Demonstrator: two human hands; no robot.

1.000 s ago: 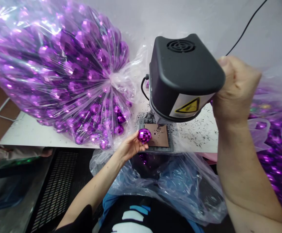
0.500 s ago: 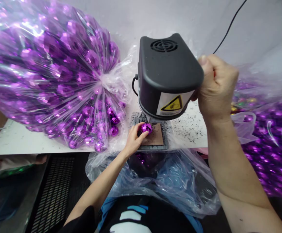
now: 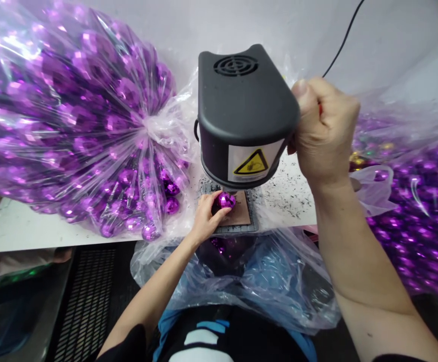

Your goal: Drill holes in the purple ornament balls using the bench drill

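A shiny purple faceted ball ornament [image 3: 227,200] is pinched between the fingers and thumb of my left hand [image 3: 205,216]. It is over a brown square board [image 3: 243,213] lying on a dark grey mat [image 3: 254,221]. Directly above stands a black press machine [image 3: 247,110] with a round vent on top and a yellow warning label; its housing hides the parts beneath it. At the machine's right side, my right hand [image 3: 326,130] is closed in a fist around its handle. The handle is almost wholly covered by my fingers, with a bit of red showing.
A big tied clear bag of purple balls [image 3: 71,115] fills the left of the white table [image 3: 22,226]. More bagged purple balls [image 3: 422,226] lie at right. Dark scraps [image 3: 282,196] litter the tabletop. Clear plastic [image 3: 290,281] covers my lap, with purple balls [image 3: 221,245] in it.
The machine, table and bags have shifted a little left in the picture as the view turned. Both hands keep their holds; the ball stays beneath the machine's front edge.
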